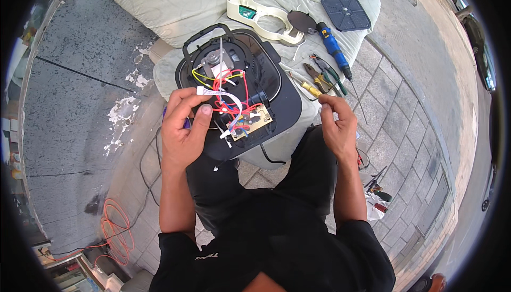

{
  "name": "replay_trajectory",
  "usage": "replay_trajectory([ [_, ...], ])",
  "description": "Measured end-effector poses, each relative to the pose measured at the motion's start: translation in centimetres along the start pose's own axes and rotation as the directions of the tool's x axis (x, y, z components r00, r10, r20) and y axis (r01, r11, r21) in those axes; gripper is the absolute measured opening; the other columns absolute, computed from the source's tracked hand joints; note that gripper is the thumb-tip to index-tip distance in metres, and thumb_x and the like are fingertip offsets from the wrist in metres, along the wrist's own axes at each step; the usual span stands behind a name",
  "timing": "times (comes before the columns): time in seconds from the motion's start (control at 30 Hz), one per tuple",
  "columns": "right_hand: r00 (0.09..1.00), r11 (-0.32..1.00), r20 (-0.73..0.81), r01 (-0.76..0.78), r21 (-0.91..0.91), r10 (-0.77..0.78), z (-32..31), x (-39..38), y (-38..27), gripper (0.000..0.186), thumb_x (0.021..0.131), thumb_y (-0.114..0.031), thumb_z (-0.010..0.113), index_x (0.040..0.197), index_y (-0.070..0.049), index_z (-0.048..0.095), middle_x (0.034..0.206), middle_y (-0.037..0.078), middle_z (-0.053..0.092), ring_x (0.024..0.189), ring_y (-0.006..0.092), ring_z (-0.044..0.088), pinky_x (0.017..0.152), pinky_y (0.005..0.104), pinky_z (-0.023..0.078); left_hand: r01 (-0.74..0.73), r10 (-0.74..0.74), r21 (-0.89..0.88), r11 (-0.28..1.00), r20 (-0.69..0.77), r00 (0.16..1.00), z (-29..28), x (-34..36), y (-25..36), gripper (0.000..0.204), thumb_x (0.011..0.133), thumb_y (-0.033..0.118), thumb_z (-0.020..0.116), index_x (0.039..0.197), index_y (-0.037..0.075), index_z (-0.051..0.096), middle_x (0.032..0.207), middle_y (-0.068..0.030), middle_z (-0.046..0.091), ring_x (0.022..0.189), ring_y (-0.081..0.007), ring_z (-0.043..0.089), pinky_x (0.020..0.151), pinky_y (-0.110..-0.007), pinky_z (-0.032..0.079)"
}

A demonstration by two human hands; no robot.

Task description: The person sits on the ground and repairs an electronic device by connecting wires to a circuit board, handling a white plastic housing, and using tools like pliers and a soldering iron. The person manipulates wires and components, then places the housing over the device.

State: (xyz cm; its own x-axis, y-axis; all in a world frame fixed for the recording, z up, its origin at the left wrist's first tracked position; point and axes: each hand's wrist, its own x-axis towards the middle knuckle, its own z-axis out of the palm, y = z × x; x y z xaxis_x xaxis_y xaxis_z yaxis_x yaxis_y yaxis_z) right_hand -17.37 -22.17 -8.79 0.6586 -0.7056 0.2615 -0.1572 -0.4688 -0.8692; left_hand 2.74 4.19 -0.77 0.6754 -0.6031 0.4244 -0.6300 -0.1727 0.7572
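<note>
Left hand at the open black appliance, right hand at a yellow-handled tool.
The left hand (183, 124) has its thumb apart from its fingers, the plug (200, 90) of a white cable (232, 98) touching the fingertips; whether it is gripped I cannot tell. The appliance (291, 106) sits mostly between the hands. The right hand (339, 124) is pinched narrow at the tool's yellow handle (313, 89), its hold unclear; pliers (318, 78) lie just beyond.
</note>
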Motion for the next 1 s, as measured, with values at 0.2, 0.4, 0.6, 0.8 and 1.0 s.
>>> replay_trajectory([
  [0.2, 0.974, 0.968, -0.013, -0.228, -0.102, 0.228, -2.0, -2.5, 4.4, 0.023, 0.098, -0.010, 0.062, 0.114, 0.002, 0.073, 0.104, 0.019, 0.073, 0.091, 0.0262, 0.072, 0.084, 0.0354, 0.056, 0.222, -0.163, -0.225, 0.949, 0.255, 0.953, -0.9, 2.3, 0.6, 0.015, 0.100, 0.006, 0.071, 0.111, -0.003, 0.074, 0.096, -0.0007, 0.064, 0.082, -0.0057, 0.054, 0.074, -0.022, 0.042],
  [0.4, 0.970, 0.967, -0.079, -0.238, -0.094, 0.231, -2.3, -4.5, 8.2, 0.025, 0.098, -0.011, 0.061, 0.116, 0.001, 0.073, 0.107, 0.021, 0.074, 0.095, 0.0320, 0.073, 0.087, 0.0383, 0.056, 0.473, -0.346, -0.211, 0.855, 0.448, 0.825, -1.5, 4.3, 1.6, 0.018, 0.099, 0.007, 0.073, 0.114, -0.003, 0.072, 0.095, -0.0011, 0.071, 0.084, -0.0056, 0.061, 0.076, -0.021, 0.047],
  [0.6, 0.936, 0.923, -0.078, -0.352, -0.153, 0.344, -4.0, -2.8, 10.0, 0.029, 0.096, -0.015, 0.060, 0.118, 0.001, 0.073, 0.114, 0.023, 0.073, 0.103, 0.0349, 0.073, 0.093, 0.0412, 0.056, 0.382, -0.292, -0.147, 0.912, 0.419, 0.860, -1.9, 4.8, 0.6, 0.015, 0.097, 0.004, 0.073, 0.111, -0.003, 0.071, 0.100, -0.0032, 0.073, 0.081, -0.0063, 0.061, 0.072, -0.022, 0.049],
  [0.8, 0.952, 0.927, -0.102, -0.305, -0.219, 0.289, -4.3, -1.9, 11.0, 0.029, 0.096, -0.019, 0.060, 0.112, 0.001, 0.074, 0.110, 0.023, 0.073, 0.100, 0.0402, 0.071, 0.092, 0.0458, 0.055, 0.387, -0.346, -0.159, 0.908, 0.235, 0.908, -1.4, 2.5, 0.3, 0.017, 0.099, 0.008, 0.073, 0.112, -0.002, 0.070, 0.093, -0.0052, 0.073, 0.073, -0.0069, 0.060, 0.067, -0.022, 0.048],
  [1.0, 0.839, 0.837, -0.193, -0.535, -0.116, 0.509, -5.7, -9.0, 12.4, 0.034, 0.099, -0.023, 0.058, 0.116, 0.001, 0.074, 0.111, 0.025, 0.074, 0.103, 0.0388, 0.072, 0.093, 0.0418, 0.055, 0.472, -0.452, -0.208, 0.857, 0.138, 0.881, -0.3, 1.9, -0.3, 0.013, 0.097, 0.005, 0.071, 0.110, 0.000, 0.071, 0.088, -0.0033, 0.072, 0.069, -0.0058, 0.060, 0.058, -0.020, 0.044],
])
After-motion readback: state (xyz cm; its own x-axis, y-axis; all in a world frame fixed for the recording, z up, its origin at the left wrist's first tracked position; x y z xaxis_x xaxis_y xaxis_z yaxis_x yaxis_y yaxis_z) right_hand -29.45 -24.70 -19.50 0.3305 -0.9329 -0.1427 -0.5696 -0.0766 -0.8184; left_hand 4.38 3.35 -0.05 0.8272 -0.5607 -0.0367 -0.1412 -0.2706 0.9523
